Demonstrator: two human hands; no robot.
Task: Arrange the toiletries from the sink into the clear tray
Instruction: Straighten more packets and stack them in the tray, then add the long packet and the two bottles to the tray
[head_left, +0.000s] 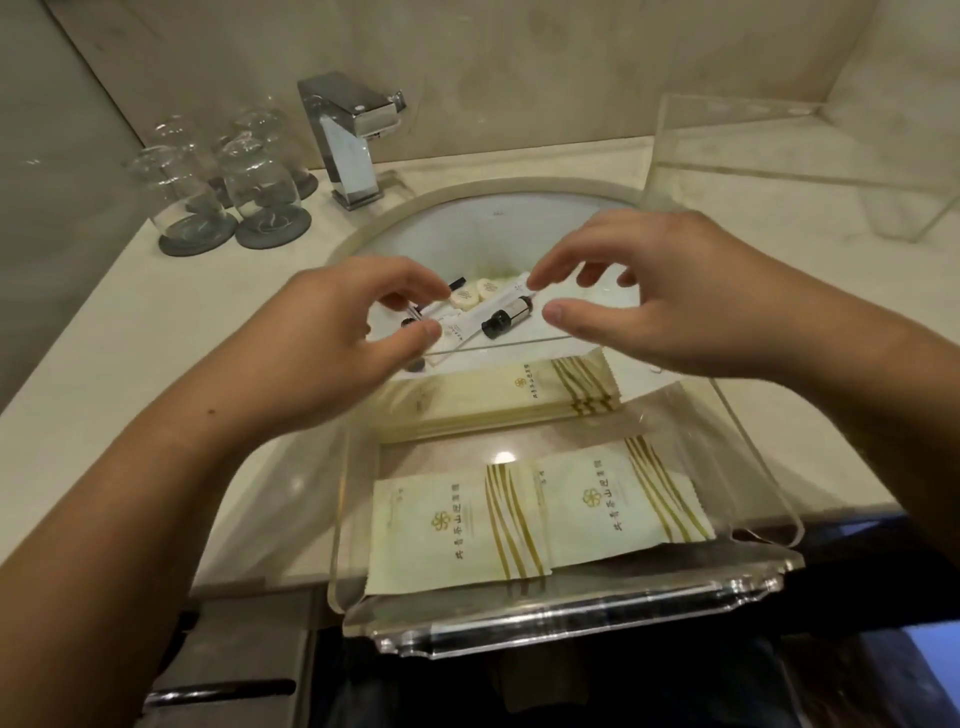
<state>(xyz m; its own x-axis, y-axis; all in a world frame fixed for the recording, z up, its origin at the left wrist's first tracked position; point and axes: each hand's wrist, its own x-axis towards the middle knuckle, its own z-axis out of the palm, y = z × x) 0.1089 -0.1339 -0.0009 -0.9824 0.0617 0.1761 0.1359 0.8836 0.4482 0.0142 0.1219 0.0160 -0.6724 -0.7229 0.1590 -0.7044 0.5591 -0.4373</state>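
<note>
Several toiletries lie in the white sink (467, 228): two round soaps (465, 299), a small dark bottle (511, 314), a long white packet (485, 309) and thin black-capped items (415, 312). My left hand (332, 338) and my right hand (670, 291) hover over them with fingers curved and spread. The left thumb is at the packet's near end and the right index fingertip at its far end; neither hand pinches it. The clear tray (571, 613) sits in front across the sink's edge. It holds two cream sachets (457, 525) and a stack of long ones (493, 395).
A chrome faucet (348, 135) stands behind the sink. Upturned glasses (234, 176) on dark coasters are at the back left. A second clear acrylic box (779, 156) sits on the counter at the back right. The counter's front edge runs under the tray.
</note>
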